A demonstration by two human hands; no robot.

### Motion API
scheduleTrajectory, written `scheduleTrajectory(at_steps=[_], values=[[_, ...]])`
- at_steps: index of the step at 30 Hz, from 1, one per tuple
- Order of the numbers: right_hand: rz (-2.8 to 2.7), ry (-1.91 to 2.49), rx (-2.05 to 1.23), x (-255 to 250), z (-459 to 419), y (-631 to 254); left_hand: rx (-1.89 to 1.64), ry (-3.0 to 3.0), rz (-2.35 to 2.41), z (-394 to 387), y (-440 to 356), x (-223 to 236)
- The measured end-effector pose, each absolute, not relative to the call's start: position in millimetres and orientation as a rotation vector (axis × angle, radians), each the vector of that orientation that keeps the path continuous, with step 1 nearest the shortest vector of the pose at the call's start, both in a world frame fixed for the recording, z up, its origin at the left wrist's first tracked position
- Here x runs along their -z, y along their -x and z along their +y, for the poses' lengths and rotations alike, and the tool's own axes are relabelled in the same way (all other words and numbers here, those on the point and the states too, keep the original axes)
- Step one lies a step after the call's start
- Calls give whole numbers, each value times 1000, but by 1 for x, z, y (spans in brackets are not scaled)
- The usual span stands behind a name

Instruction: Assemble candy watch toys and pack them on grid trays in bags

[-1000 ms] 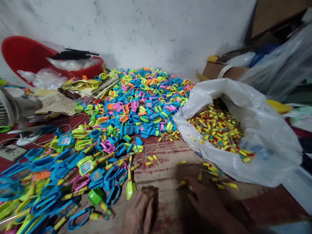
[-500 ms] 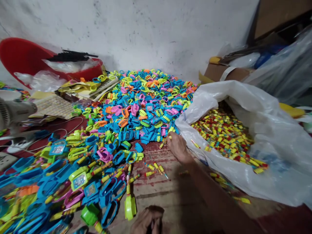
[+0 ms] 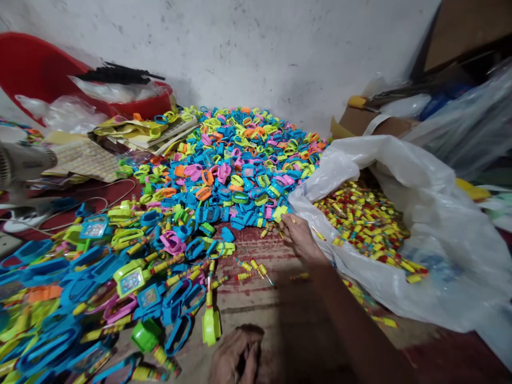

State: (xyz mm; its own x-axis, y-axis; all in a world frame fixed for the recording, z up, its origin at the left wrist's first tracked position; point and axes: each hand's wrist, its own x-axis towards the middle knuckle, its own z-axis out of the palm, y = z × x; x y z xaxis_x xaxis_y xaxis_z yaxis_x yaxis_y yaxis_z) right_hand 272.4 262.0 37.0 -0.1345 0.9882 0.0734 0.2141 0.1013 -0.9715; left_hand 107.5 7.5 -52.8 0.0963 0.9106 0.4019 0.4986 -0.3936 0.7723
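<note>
My right hand (image 3: 299, 236) reaches forward to the front edge of a big heap of plastic toy watches (image 3: 240, 181). Its fingers are pinched at a yellow-green toy watch (image 3: 280, 214). A few small yellow-labelled tubes (image 3: 265, 230) lie beside those fingertips. Low in the view, my left hand (image 3: 236, 354) is curled closed, and what it may hold is hidden. Just left of it lies a yellow-green toy watch with a tube attached (image 3: 211, 325). More loose tubes (image 3: 256, 266) lie on the floor between the hands.
An open white plastic sack (image 3: 424, 181) full of yellow-labelled tubes (image 3: 360, 218) stands at the right. Watches with tubes (image 3: 132, 280) spread across the left. Behind them are paper sheets (image 3: 86, 157), a red basin (image 3: 44, 69) and a fan (image 3: 24, 165). A cardboard box (image 3: 356, 120) sits near the wall.
My right hand has moved slightly right in view, and a yellow-green toy watch now shows at its fingertips. My left hand stays curled, nearly in place. The view has shifted a little.
</note>
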Motion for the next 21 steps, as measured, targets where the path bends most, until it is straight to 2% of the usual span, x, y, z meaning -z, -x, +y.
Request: scheduleTrajectory(at_steps=[10, 13, 16, 21], values=[[-1186, 780, -2185, -50, 159, -260, -1251, -1612, 1490, -4, -109, 2], [-1065, 743, -2347, -48, 131, -246, -1460, -1763, 1596, 3, -96, -26], [-950, 748, -2484, -51, 106, -230, -1446, -1843, 1529, 12, -82, -46], [-583, 574, -2627, -57, 83, -212, -1486, -1852, 1404, 19, -70, -49]])
